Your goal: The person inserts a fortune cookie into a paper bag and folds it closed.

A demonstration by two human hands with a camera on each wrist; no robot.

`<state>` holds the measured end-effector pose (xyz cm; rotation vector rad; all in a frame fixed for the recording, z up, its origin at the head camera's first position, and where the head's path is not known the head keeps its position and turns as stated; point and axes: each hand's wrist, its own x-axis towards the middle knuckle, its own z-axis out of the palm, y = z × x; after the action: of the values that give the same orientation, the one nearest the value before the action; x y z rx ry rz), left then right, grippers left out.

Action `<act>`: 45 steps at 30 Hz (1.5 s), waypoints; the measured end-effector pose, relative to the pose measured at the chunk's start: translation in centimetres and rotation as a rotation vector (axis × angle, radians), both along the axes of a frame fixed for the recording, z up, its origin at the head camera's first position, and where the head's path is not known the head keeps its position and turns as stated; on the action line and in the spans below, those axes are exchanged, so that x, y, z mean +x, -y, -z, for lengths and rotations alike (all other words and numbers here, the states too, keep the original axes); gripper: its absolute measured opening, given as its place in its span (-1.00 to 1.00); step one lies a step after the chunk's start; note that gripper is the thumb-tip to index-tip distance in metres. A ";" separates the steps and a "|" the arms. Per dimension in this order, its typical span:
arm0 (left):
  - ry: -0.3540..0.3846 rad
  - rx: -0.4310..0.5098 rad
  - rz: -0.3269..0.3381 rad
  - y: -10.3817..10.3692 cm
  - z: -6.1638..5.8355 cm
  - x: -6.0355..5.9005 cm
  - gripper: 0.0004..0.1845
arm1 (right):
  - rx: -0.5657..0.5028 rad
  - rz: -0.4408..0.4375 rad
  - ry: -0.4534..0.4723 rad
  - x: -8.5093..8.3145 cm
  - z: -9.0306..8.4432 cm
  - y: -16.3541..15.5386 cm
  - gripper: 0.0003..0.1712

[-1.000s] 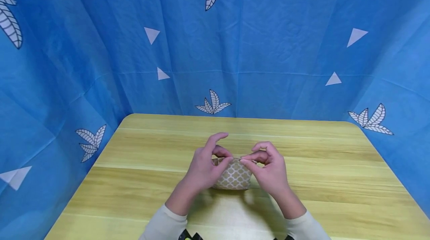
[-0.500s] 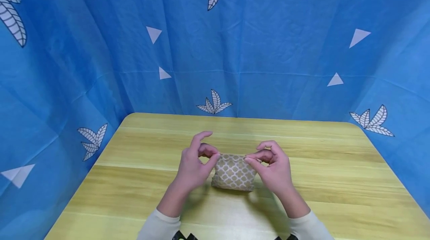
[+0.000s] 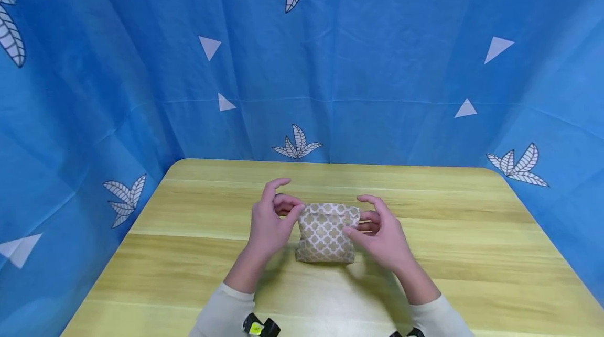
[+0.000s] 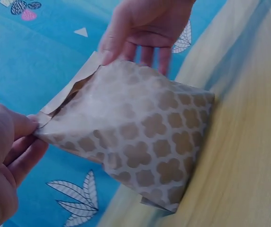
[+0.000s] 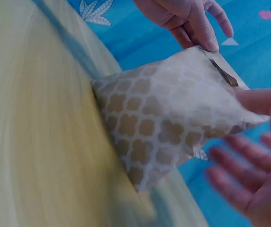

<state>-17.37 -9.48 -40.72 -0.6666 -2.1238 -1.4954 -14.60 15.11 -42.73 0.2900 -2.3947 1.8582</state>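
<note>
A small paper bag (image 3: 325, 232) with a beige and white lattice print stands upright near the middle of a light wooden table (image 3: 207, 211). My left hand (image 3: 293, 210) pinches the bag's upper left corner between thumb and fingers, as the left wrist view shows at the left hand (image 4: 31, 127) on the bag (image 4: 140, 137). My right hand (image 3: 362, 226) is at the bag's right side. Its thumb lies on the front near the top right corner, and its straight fingers spread behind and beside the bag (image 5: 164, 123). The bag's mouth gapes slightly.
Blue cloth (image 3: 330, 64) printed with white leaves and triangles hangs behind the table and down both sides. The table's rounded far corners and its left and right edges are in view. Pale sleeves cover both forearms.
The bag has been pulled from a squashed, low shape to stand taller. Both hands moved apart and slightly away from me. The right hand's pinch has loosened to a thumb touch with spread fingers.
</note>
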 end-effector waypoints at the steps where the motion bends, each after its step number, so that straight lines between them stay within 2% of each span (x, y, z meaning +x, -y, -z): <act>1: 0.020 0.016 -0.008 0.0 0.2 -0.2 -0.41 | 0.030 -0.009 0.051 0.0 0.3 -0.1 -0.16; 4: 0.092 0.077 -0.024 -0.2 0.8 -0.8 -0.42 | 0.105 -0.047 0.118 0.0 1.0 -0.1 -0.10; 5: 0.113 0.095 -0.026 -0.3 0.7 -0.8 -0.44 | 0.118 -0.048 0.131 0.2 0.7 0.0 -0.10; 11: 0.291 0.179 -0.058 -0.6 2.2 -2.1 -0.49 | 0.139 -0.037 0.163 0.2 0.9 0.4 -0.16; 13: 0.339 0.186 -0.064 -0.7 3.1 -2.6 -0.49 | 0.149 -0.027 0.169 -0.1 2.0 0.3 -0.17; 17: 0.432 0.141 -0.062 -0.9 3.9 -2.5 -0.48 | 0.126 -0.009 0.210 -0.2 2.5 0.4 -0.19; 24: 0.571 -0.035 -0.123 -1.5 4.2 -0.6 -0.32 | 0.133 0.033 0.255 -0.2 3.1 0.4 -0.23; 29: 0.633 -0.077 -0.073 -1.9 4.3 0.4 -0.17 | 0.141 0.066 0.273 -0.4 3.3 0.3 -0.27; 33: 0.652 -0.111 -0.041 -2.1 4.6 0.7 -0.15 | 0.143 0.081 0.274 -0.6 3.6 0.3 -0.30; 45: 0.635 -0.154 -0.058 -2.2 5.2 0.7 -0.27 | 0.168 0.099 0.285 -0.9 4.2 0.4 -0.34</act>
<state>-16.63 -7.27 -45.91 -0.1767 -2.7153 -1.6782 -15.48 14.69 -46.92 -0.0891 -2.6992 1.7625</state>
